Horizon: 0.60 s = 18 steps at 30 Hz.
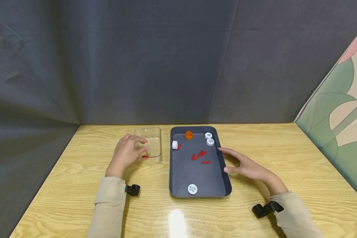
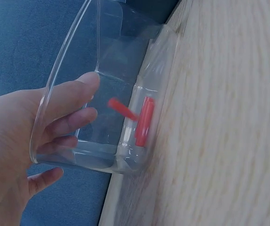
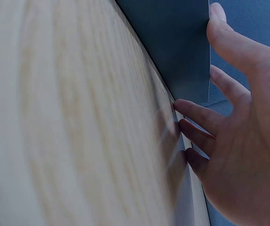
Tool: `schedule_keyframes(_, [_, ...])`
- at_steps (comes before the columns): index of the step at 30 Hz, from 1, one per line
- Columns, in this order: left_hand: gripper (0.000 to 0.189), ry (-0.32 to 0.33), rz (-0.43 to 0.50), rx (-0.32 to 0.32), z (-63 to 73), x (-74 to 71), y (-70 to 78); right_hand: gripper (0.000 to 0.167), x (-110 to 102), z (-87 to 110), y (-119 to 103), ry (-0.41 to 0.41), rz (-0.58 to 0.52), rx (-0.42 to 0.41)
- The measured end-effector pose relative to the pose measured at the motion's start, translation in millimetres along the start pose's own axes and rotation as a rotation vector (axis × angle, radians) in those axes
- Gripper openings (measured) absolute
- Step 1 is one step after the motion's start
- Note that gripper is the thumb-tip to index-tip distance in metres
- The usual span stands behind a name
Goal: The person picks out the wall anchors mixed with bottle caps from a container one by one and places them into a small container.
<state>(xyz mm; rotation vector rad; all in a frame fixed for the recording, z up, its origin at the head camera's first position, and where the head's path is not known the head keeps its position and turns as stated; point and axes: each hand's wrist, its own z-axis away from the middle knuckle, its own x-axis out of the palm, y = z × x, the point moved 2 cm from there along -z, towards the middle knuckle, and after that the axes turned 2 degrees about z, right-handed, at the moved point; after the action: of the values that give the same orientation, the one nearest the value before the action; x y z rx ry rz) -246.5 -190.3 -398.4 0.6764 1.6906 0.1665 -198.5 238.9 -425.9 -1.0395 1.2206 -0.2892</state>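
My left hand (image 1: 125, 152) reaches over the near-left rim of a clear plastic box (image 1: 160, 142), thumb and fingers apart. In the left wrist view, one short red stick (image 2: 123, 109) is tilted, blurred and apart from the fingertips, beside another red stick (image 2: 145, 122) lying on the box bottom. On the other side, my right hand (image 1: 250, 168) has its fingers spread, with fingertips right at the right rim of a dark grey tray (image 1: 181, 175). Several red sticks (image 1: 198, 155) lie scattered in the tray's middle.
Inside the tray are an orange round cap (image 1: 188, 135), a white cap on its side (image 1: 175, 145), two white lids (image 1: 210, 141) at the back right and a white lid with green marks (image 1: 192, 189) at the front. A grey curtain (image 1: 154, 66) stands behind the wooden table (image 1: 148, 215).
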Motion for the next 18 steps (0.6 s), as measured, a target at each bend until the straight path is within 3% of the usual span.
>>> schedule_keyframes(11, [0.032,0.038,0.052,0.003,0.5,-7.7,3.8,0.074,-0.1,0.9,-0.1,0.001,-0.014,0.002])
schedule_keyframes(18, [0.029,0.059,0.070,0.032,0.3,-14.4,16.2,0.075,0.2,0.3,-0.3,-0.005,-0.017,0.009])
